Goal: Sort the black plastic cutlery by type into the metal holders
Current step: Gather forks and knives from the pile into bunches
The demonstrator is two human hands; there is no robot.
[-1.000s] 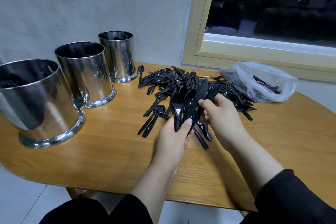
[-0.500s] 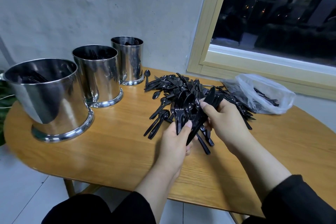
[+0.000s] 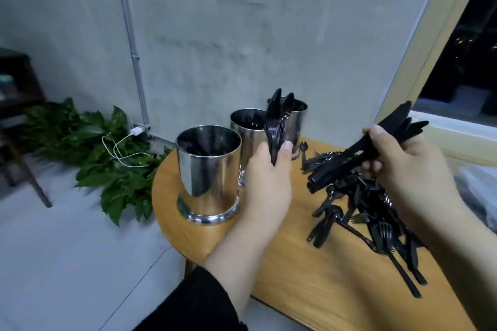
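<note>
The left hand point(image 3: 265, 185) grips a small bunch of black cutlery point(image 3: 277, 126) upright, thumb and fingers curled round the handles, in front of the three metal holders: the nearest holder point(image 3: 208, 173), the middle holder point(image 3: 246, 129) and the far holder point(image 3: 297, 126) (each already has dark pieces inside). The right hand point(image 3: 406, 166) clasps a bundle of knives point(image 3: 357, 153), blades pointing toward the window point(image 3: 468, 67). The loose cutlery pile point(image 3: 376, 220) lies on the wooden counter point(image 3: 309, 271). No readable writing shows anywhere. A white charger point(image 3: 136, 131) sits by green leaves point(image 3: 107, 158).
</note>
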